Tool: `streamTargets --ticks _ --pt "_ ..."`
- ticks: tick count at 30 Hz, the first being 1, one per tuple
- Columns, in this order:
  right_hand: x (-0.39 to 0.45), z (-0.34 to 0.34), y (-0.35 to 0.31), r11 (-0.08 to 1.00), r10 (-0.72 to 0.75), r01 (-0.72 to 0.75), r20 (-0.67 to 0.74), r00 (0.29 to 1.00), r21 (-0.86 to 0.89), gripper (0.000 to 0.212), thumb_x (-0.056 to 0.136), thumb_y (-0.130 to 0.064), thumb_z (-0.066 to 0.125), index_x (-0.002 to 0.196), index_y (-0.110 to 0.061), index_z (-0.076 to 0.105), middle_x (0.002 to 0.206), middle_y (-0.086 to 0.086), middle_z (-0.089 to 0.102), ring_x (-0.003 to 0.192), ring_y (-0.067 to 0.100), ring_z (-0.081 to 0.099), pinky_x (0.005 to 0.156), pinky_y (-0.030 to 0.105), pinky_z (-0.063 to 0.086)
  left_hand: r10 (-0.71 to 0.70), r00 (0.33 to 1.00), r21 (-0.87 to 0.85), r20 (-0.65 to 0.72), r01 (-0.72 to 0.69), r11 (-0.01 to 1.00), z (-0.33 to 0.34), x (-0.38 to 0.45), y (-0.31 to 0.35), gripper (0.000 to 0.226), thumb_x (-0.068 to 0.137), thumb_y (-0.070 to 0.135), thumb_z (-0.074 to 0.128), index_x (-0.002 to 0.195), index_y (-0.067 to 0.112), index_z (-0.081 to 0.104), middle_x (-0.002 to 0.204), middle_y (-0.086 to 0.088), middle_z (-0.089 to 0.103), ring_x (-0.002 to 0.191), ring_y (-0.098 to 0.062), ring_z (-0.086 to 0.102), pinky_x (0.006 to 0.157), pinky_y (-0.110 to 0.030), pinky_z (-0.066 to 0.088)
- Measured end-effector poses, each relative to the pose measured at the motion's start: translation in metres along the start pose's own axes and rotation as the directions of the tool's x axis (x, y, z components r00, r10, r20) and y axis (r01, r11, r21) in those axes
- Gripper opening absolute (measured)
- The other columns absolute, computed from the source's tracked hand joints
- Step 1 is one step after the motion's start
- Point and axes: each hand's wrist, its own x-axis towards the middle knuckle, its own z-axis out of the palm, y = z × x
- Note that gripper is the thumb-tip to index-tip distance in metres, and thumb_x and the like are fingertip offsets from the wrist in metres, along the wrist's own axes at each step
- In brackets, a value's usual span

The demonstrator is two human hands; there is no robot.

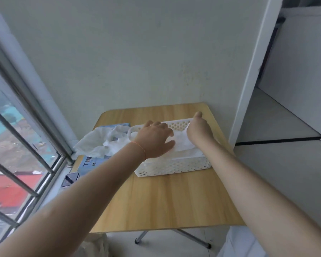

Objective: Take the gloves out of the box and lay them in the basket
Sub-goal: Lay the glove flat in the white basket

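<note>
Both hands reach into a white perforated basket (174,167) on a wooden table (165,201) — left hand (153,140) flat, pressing white gloves (183,145); right hand (199,129) pinching their edge. The blue box (85,165) lies just left, more gloves spilling out.

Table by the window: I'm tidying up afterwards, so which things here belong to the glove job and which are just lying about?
Part of the job:
- blue glove box, white gloves spilling from it
- white perforated basket
- glove sheet in the basket, under the left hand and right hand

Just lying about:
- small dark device on the sill
- wooden table itself
</note>
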Motion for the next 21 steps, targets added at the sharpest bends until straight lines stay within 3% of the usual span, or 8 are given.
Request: streamTargets --ticks 2,6,8,11,15,18,21 --pt "0.0 0.002 0.003 0.996 -0.05 0.047 -0.038 0.998 -0.078 0.051 0.096 0.001 0.033 0.145 0.0 0.019 0.114 0.015 0.06 0.081 0.025 0.049 0.064 0.034 0.04 0.016 0.999 0.081 0.05 -0.02 0.996 0.001 -0.003 -0.003 0.043 0.097 0.051 0.044 0.131 0.028 0.055 0.131 0.003 0.056 0.126 -0.018 0.047 0.112 -0.038 0.024" --pt "0.005 0.007 0.011 0.969 -0.106 0.091 -0.052 0.993 -0.229 0.052 0.094 0.002 0.037 0.143 -0.004 0.02 0.088 0.009 0.051 0.069 0.024 0.047 0.045 0.029 0.026 -0.018 0.99 -0.002 0.137 0.019 1.0 0.0 -0.006 -0.02 0.065 0.085 0.073 0.047 0.137 0.032 0.049 0.136 0.005 0.053 0.131 -0.017 0.042 0.114 -0.043 0.024" --pt "0.004 0.008 0.011 0.925 -0.152 0.13 -0.035 0.988 -0.358 0.05 0.091 0.004 0.045 0.137 -0.002 0.026 0.082 0.008 0.055 0.061 0.022 0.05 0.044 0.028 0.027 -0.036 0.979 -0.002 0.198 0.037 0.999 0.002 -0.007 -0.029 0.079 0.078 0.08 0.048 0.142 0.033 0.043 0.14 0.006 0.05 0.133 -0.017 0.041 0.113 -0.045 0.026" --pt "0.003 0.01 0.011 0.843 -0.232 0.188 -0.025 0.972 -0.504 0.04 0.09 0.002 0.049 0.128 0.0 0.037 0.097 0.009 0.066 0.081 0.024 0.065 0.055 0.029 0.036 -0.061 0.971 0.043 0.229 0.053 0.998 0.012 -0.007 -0.036 0.086 0.076 0.082 0.048 0.147 0.034 0.035 0.147 0.006 0.045 0.138 -0.018 0.036 0.113 -0.043 0.026" --pt "0.004 0.006 0.011 0.791 -0.21 0.171 0.002 0.978 -0.587 0.039 0.088 0.001 0.052 0.126 -0.002 0.044 0.108 0.008 0.066 0.094 0.023 0.066 0.062 0.028 0.039 -0.11 0.947 0.051 0.301 0.099 0.994 0.024 -0.006 -0.034 0.091 0.075 0.09 0.032 0.15 0.039 0.027 0.154 0.005 0.038 0.143 -0.021 0.031 0.115 -0.049 0.021" --pt "0.002 0.004 0.009 0.77 -0.226 0.173 -0.009 0.974 -0.614 0.038 0.087 -0.002 0.056 0.123 -0.003 0.046 0.113 0.01 0.06 0.093 0.021 0.066 0.058 0.027 0.038 -0.166 0.953 -0.158 0.252 0.21 0.965 0.017 -0.012 -0.033 0.097 0.069 0.094 0.022 0.149 0.039 0.029 0.155 0.003 0.037 0.143 -0.023 0.032 0.117 -0.049 0.021" --pt "-0.001 0.001 -0.005 0.787 -0.305 0.199 -0.088 0.948 -0.583 0.042 0.084 -0.003 0.059 0.123 -0.002 0.043 0.114 0.013 0.053 0.083 0.021 0.066 0.045 0.026 0.028 -0.29 0.946 -0.416 0.143 0.323 0.85 0.001 -0.019 -0.047 0.069 0.088 0.078 0.031 0.135 0.033 0.051 0.14 -0.001 0.051 0.127 -0.026 0.049 0.108 -0.049 0.038"
